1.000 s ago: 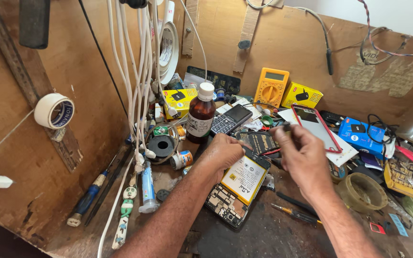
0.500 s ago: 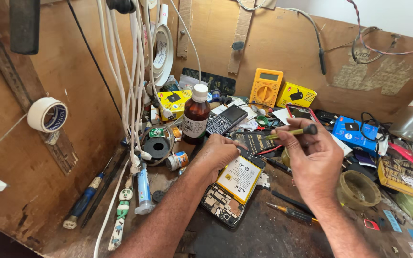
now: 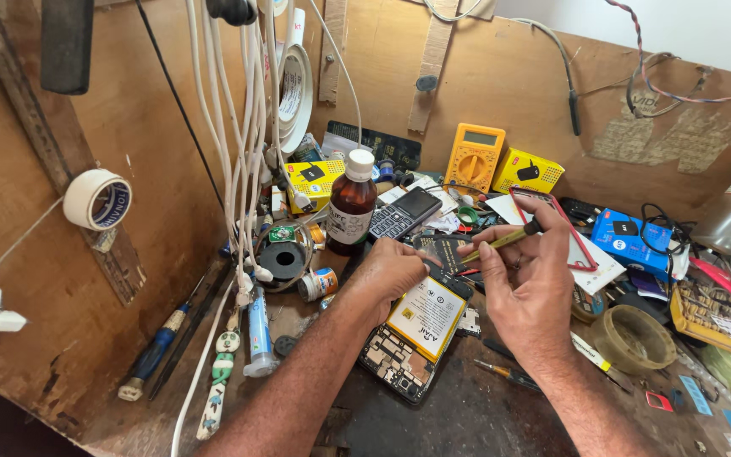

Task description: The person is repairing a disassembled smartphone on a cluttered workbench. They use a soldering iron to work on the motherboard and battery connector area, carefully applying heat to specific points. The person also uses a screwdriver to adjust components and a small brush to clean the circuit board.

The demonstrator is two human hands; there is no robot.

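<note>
resting left hand [image 3: 392, 269] on opened phone [image 3: 416, 332]; right hand [image 3: 528, 283] grip holds tweezers [image 3: 501, 240].

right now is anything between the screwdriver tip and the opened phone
Nothing visible. The right hand holds the yellow screwdriver just above the opened phone; the left hand rests on the phone's top edge, beside the tip, not under it.

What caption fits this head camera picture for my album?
Left hand steadies an opened phone while right hand holds a yellow tool above it.
</note>
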